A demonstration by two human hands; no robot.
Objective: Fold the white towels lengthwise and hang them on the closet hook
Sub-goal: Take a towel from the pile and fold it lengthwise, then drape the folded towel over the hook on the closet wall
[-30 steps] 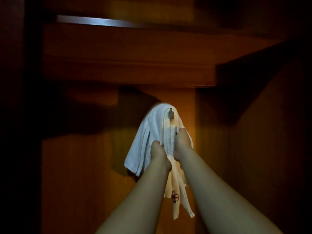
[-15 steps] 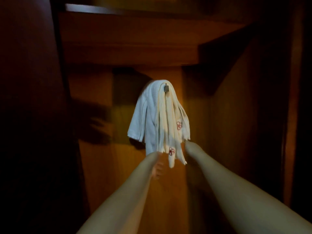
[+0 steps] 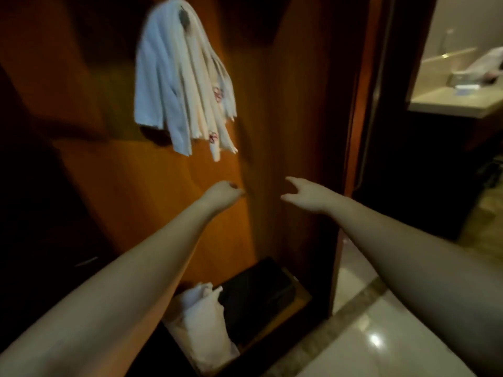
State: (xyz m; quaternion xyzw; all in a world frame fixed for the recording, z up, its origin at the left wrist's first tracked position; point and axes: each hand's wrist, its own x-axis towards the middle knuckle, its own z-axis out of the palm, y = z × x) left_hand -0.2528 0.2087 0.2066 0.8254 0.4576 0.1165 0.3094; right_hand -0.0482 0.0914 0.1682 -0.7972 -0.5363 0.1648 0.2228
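A: Dim, warm light; the closet's nine o'clock side sinks into black shadow.

B: Motion blur smears the towels [image 3: 185, 77]. Glare spots the floor tile [image 3: 375, 340] at five o'clock.

The towels [image 3: 182, 77] hang on the closet hook [image 3: 183, 16], draped down against the closet back panel [image 3: 130, 186]. Below the towels, apart from them, the left hand [image 3: 221, 194] is held out, and the right hand [image 3: 306, 194] lies to its right. Far below the towels, on the closet floor, a crumpled cloth [image 3: 202, 319] sits just left of a dark box [image 3: 258, 292]. Right of the towels, beyond the closet side, stands a counter [image 3: 457, 100]
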